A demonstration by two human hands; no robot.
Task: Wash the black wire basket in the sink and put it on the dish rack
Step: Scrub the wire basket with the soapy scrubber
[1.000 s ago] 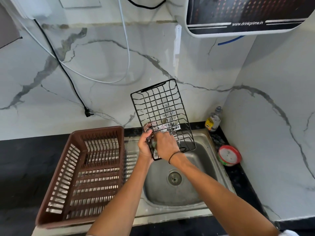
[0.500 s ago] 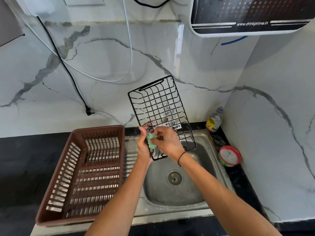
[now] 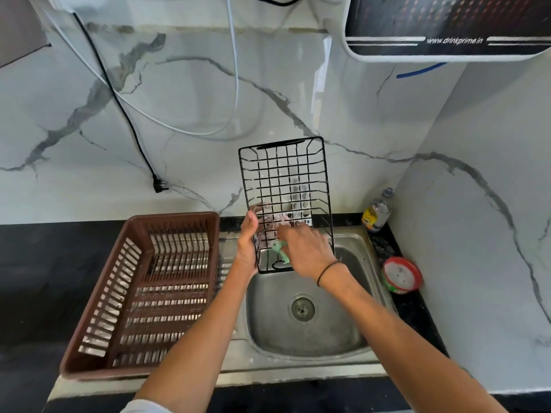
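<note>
Black wire made up the basket [image 3: 284, 186], and we saw it held upright on end above the back edge of the steel sink [image 3: 351, 332], its open grid facing us and its handle slot at the top. Soap suds clung to the lower middle wires. The left hand [image 3: 247, 242] gripped the basket's lower left edge, thumb lying up the near side of the rim and fingers wrapped behind the wires. The right hand [image 3: 304, 248] lay across the lower part of the grid, its fingers closed on a green scrub pad [image 3: 279, 248] pressed against the wires; a thin dark band [image 3: 329, 271] circled that wrist. We noted the basket's bottom end hanging just over the basin, clear of the drain [image 3: 302, 307], which sat in the middle of the bowl.

On the sink's left drainboard stood a brown plastic dish rack [image 3: 143, 293], just beside the left forearm, with nothing in it. On the black counter along the sink's right edge sat a round red-rimmed tub [image 3: 401, 275], and at the back right corner a small clear bottle [image 3: 377, 210] with a yellow label. A black plug [image 3: 159, 184] dangled against the marble wall behind the rack.
</note>
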